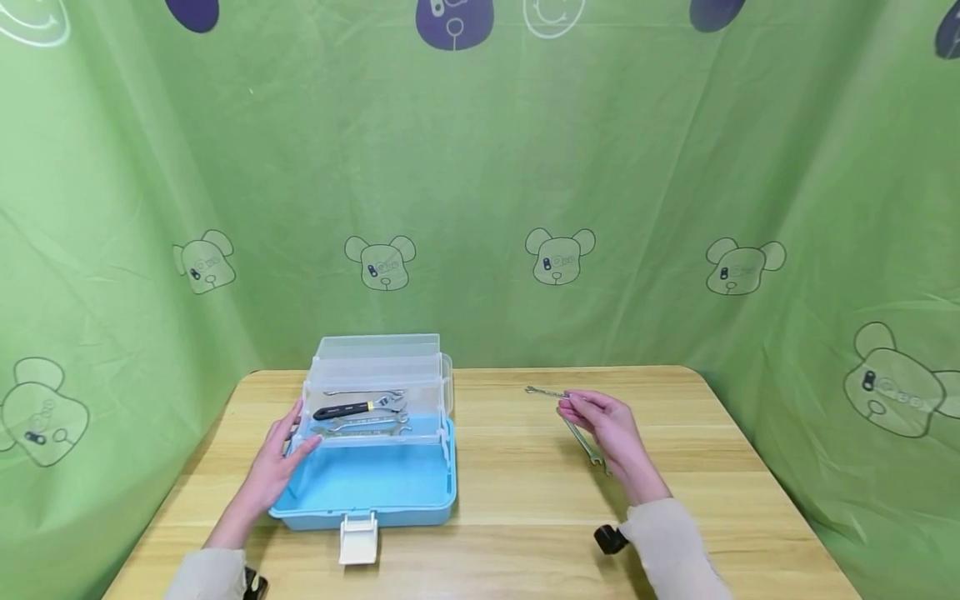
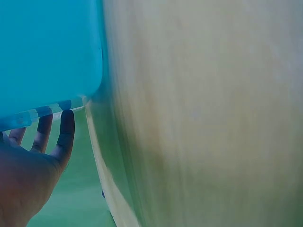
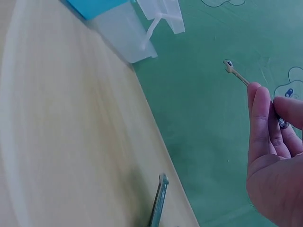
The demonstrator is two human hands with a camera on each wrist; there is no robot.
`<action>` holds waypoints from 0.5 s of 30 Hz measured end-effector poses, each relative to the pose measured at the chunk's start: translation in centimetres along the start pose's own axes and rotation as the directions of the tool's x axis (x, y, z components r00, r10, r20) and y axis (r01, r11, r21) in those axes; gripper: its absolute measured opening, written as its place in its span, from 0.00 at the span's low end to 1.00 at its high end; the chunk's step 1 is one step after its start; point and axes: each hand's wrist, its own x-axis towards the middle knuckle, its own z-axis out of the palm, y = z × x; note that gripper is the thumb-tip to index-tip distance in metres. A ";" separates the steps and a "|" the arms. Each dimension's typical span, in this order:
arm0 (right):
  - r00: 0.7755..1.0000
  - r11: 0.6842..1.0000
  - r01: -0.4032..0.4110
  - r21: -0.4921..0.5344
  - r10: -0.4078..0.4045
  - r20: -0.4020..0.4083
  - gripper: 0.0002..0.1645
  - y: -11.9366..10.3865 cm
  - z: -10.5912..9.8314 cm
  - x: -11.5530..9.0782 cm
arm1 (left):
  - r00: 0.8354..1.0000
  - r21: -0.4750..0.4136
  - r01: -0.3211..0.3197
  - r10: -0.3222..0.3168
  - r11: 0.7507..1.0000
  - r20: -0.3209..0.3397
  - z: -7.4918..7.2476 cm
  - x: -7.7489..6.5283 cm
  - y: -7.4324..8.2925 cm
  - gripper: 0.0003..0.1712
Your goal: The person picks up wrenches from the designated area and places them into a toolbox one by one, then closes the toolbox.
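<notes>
Head view: lower left, left hand (image 1: 272, 467) rests spread fingers against the toolbox (image 1: 408, 517), seemingly steadying it; lower right, right hand (image 1: 613, 425) pinches a wrench (image 1: 546, 392).

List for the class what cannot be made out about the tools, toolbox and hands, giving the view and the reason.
Head view: the grasped part of the open-ended wrench, hidden by the right hand.
Head view: any size stamp on the adjustable wrench, too small.
Left wrist view: the interior of the toolbox, hidden by its outside; the left hand, cut off by the left edge.
Right wrist view: the second wrench's lower end, cut off by the bottom edge.
</notes>
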 end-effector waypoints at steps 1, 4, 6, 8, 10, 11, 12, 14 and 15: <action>1.000 1.000 0.003 0.007 -0.003 -0.001 0.19 0.0 0.3 0.2 | 1.000 0.001 0.001 -0.001 1.000 0.001 0.0 0.0 0.0 0.46; 1.000 0.999 0.003 0.032 -0.003 0.011 0.18 0.0 1.3 0.8 | 1.000 0.003 0.003 -0.003 1.000 0.004 0.0 0.0 0.0 0.46; 1.000 0.999 0.005 0.039 -0.006 0.016 0.19 0.1 2.2 1.2 | 1.000 0.001 0.005 -0.005 1.000 0.008 0.0 0.0 0.1 0.46; 1.000 0.999 0.009 0.046 -0.010 0.027 0.20 0.1 3.1 1.7 | 1.000 0.000 0.009 -0.009 1.000 0.011 -0.1 -0.1 0.2 0.46; 0.999 0.999 0.014 0.043 -0.016 0.041 0.22 0.2 4.3 2.1 | 1.000 0.001 0.016 -0.016 1.000 0.014 -0.1 -0.1 0.2 0.45; 0.999 0.999 0.019 0.036 -0.020 0.044 0.22 0.2 4.9 2.4 | 1.000 0.001 0.019 -0.019 1.000 0.015 -0.1 -0.2 0.2 0.45; 0.998 0.999 0.024 0.028 -0.026 0.049 0.22 0.3 5.5 2.6 | 1.000 0.001 0.022 -0.022 1.000 0.017 -0.1 -0.2 0.2 0.45; 0.997 0.999 0.033 0.013 -0.033 0.068 0.22 0.3 6.8 2.8 | 0.999 0.001 0.027 -0.027 1.000 0.020 -0.1 -0.2 0.3 0.45; 0.997 0.999 0.038 0.003 -0.038 0.073 0.21 0.3 7.4 2.9 | 0.999 0.001 0.029 -0.029 1.000 0.023 -0.1 -0.2 0.3 0.45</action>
